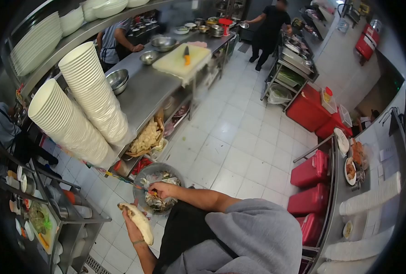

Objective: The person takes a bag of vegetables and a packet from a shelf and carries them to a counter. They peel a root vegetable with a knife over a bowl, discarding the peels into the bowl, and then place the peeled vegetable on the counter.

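Note:
My left hand (132, 224) holds a long pale peeled piece of food (140, 223), dark at its upper end, with fingers wrapped round its side. Above a round grey bin (177, 173) that contains scraps, my right hand (162, 189) is closed around something small with an orange part; the object itself is mostly hidden. The two hands are apart, the right one farther forward.
Tall stacks of white bowls (86, 82) stand on the steel counter (141, 98), with a cutting board (182, 61) and knife (186, 55) beyond. Cauliflower-like pieces (147, 138) lie below. Red bins (309, 198) line the right. A person (271, 27) stands at the back; others are left.

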Demonstrator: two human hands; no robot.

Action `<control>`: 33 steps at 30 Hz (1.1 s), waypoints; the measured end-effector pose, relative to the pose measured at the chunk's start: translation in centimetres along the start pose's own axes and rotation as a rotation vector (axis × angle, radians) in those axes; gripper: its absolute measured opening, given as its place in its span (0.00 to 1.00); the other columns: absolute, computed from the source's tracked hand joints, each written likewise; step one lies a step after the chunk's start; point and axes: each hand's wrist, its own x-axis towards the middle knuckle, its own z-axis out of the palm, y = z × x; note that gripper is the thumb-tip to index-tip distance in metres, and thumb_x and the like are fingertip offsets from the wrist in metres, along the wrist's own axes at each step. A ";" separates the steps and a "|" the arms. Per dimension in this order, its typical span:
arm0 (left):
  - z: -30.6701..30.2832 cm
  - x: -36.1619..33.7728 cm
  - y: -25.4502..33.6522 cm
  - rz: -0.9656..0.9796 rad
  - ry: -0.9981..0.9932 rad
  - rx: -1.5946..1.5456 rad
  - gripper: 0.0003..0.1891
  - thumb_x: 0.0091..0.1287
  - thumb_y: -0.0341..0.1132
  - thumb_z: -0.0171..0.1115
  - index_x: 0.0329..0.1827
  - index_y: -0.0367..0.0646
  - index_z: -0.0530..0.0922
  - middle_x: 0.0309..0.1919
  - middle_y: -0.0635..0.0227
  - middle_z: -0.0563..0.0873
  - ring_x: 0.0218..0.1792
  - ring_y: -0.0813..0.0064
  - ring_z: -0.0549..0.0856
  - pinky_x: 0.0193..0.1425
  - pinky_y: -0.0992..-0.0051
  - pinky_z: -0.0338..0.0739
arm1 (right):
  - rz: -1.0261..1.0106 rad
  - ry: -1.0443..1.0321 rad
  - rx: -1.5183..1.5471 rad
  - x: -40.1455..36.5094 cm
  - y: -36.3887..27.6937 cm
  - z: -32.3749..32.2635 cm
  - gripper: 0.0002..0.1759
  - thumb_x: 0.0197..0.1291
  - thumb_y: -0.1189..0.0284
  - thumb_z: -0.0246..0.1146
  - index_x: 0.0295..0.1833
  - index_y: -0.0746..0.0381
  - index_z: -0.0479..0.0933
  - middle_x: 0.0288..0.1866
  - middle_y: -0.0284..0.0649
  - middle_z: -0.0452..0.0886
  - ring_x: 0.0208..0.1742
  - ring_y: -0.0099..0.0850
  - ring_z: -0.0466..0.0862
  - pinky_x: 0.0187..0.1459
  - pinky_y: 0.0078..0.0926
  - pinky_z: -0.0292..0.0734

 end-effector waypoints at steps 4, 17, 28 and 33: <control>-3.8 0.3 0.2 -0.052 0.110 -0.018 0.27 0.69 0.66 0.51 0.55 0.53 0.72 0.58 0.66 0.83 0.25 0.73 0.81 0.26 0.71 0.81 | -0.232 0.338 -0.024 -2.0 -0.6 -0.4 0.05 0.64 0.77 0.58 0.34 0.61 0.72 0.27 0.36 0.75 0.28 0.29 0.78 0.31 0.30 0.79; -10.0 -1.0 -5.6 -0.082 0.414 -0.249 0.27 0.64 0.69 0.56 0.50 0.58 0.71 0.43 0.63 0.86 0.25 0.72 0.83 0.27 0.71 0.80 | -0.256 0.161 0.409 -4.9 -4.5 -2.7 0.16 0.78 0.58 0.48 0.52 0.60 0.70 0.45 0.36 0.81 0.41 0.35 0.83 0.44 0.40 0.81; -4.3 -0.5 -6.0 -0.060 0.420 -0.275 0.26 0.63 0.69 0.57 0.49 0.59 0.71 0.43 0.64 0.86 0.26 0.72 0.84 0.27 0.70 0.82 | -0.229 -0.011 0.259 -8.7 -10.3 2.8 0.10 0.77 0.60 0.51 0.50 0.55 0.69 0.44 0.36 0.79 0.48 0.39 0.85 0.54 0.50 0.80; -4.0 0.5 -7.6 -0.079 0.393 -0.279 0.27 0.63 0.70 0.57 0.50 0.58 0.72 0.42 0.66 0.86 0.30 0.74 0.84 0.32 0.73 0.81 | -0.186 -0.029 0.162 -8.0 -12.1 1.7 0.05 0.75 0.66 0.55 0.50 0.53 0.68 0.42 0.36 0.78 0.47 0.38 0.84 0.50 0.49 0.81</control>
